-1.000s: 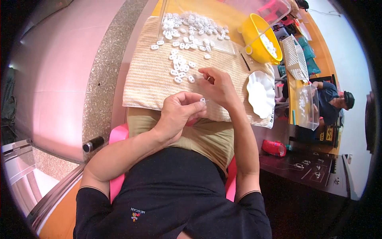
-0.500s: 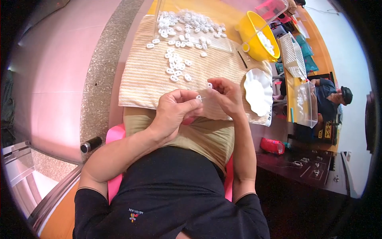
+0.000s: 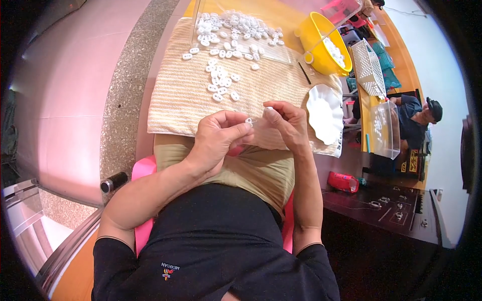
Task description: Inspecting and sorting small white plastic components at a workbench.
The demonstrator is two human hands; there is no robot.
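Observation:
Above my lap, at the near edge of a striped towel [image 3: 165,108], both hands are raised close together. My left hand [image 3: 216,135] pinches a small white piece with a ring-like end [image 3: 248,121] between thumb and forefinger. Something thin and pale seems to stretch from it toward the other hand, too fine to make out. Between the thumb and fingers of my right hand [image 3: 287,123] is a small white oval piece [image 3: 269,108], mostly covered by the fingertips. Beyond my hands lies a loose group of white two-holed oval pieces [image 3: 217,80] on the towel.
A clear tray [image 3: 273,57] with many similar pieces stands at the back. A yellow basket [image 3: 314,40], a thin black stick [image 3: 305,73] and a white wavy-edged dish [image 3: 324,114] are on the right. Farther right, a person [image 3: 414,115] sits by another table with a clear bin [image 3: 386,133].
The white piece in my right hand has turned, so its hole no longer shows, and the fingertips cover more of it. My left hand keeps its pinch; the whole view has shifted slightly.

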